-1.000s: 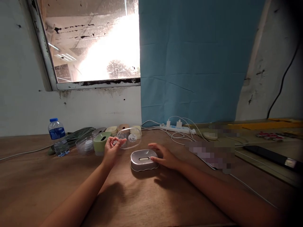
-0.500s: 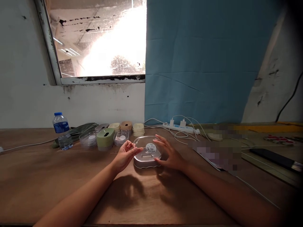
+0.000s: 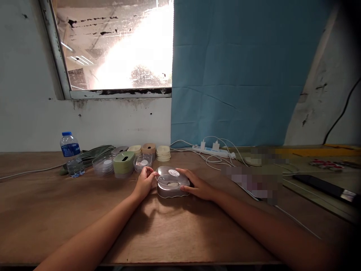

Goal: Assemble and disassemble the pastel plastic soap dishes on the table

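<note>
A grey-brown plastic box (image 3: 169, 192) stands on the table in front of me, with a clear cover (image 3: 162, 171) over its top and an oval slot showing through. On the cover is a round white label (image 3: 173, 172). My left hand (image 3: 145, 183) is pinched at the cover's left edge, thumb and forefinger together. Around the box's right end lies my right hand (image 3: 199, 185), thumb on the near side and fingers over the far side. The cover appears slightly tilted; whether it sits fully on the box I cannot tell.
Behind the box stand a green box (image 3: 124, 162), clear tubs (image 3: 103, 165), stacked cream lids (image 3: 163, 153) and a water bottle (image 3: 72, 156). A power strip (image 3: 211, 151) with white cables lies at the back. On the right is a dark phone-like object (image 3: 321, 186).
My right hand has closed in from hovering beside the box to gripping its right end. My left hand has moved slightly up to the cover's left edge. The view has shifted slightly.
</note>
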A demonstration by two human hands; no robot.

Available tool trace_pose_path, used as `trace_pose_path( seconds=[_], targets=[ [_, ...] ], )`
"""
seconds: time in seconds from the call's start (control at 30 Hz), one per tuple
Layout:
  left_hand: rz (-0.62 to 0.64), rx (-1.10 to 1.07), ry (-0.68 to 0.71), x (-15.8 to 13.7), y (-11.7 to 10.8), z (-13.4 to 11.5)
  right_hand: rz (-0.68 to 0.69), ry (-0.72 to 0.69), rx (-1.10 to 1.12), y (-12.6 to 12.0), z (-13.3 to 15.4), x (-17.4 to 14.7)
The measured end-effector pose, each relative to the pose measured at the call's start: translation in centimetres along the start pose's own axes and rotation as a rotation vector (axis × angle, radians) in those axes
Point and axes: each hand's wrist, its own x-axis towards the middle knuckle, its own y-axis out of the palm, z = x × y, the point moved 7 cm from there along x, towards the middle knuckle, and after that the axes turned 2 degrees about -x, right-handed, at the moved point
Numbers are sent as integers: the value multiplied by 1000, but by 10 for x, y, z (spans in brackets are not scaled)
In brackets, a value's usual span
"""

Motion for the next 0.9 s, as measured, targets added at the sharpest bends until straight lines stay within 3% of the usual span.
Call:
trace_pose_path(
  seconds=[0.17,0.33,0.6,0.77,0.9],
  targets=[
    [35,272,97,0,-1,-7,23,0,14,-2,1,-1],
    [124,400,66,1,1,-3,59,18,30,-2,0,-2],
    [247,466,90,-3,10,-5,140,-24,9,-4,3,-4],
    [399,393,130,-9,20,-9,165,21,9,-4,0,-4],
    [435,362,119,-8,18,-10,144,-5,-10,-5,0,-3]
  ],
)
